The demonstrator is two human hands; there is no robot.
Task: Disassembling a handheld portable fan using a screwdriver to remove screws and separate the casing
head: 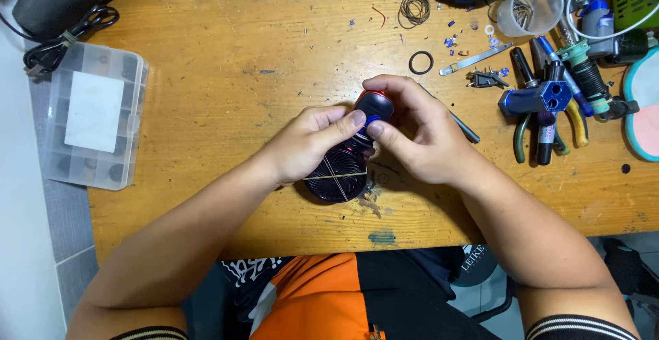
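Both hands met over a small dark device (347, 158) with a ribbed round grille at its near end and a red-and-black body at the far end. Its long axis ran from the person outward, slightly to their right, and it lay on the wooden table (226, 93) right under the hands.

Left hand (309, 144): fingers curled around the device's left flank, thumb tip pressed against the blue spot on the body. Right hand (415, 134): fingers arched over the far end, thumb pressed together with the left thumb at that same spot. Both hands were equally close, neither spread.

A thin pale band crossed the grille just below the left hand.

Right of the right hand, near: a cluster of pliers and pens (549, 107), a flat metal strip (476, 59). Beyond the right hand: a black ring (421, 62), a coil of thin wire (414, 8), a clear plastic cup (530, 7). Well left of the left hand: a clear compartment box (93, 124). The table was scuffed and stained, with small blue scraps scattered on it.
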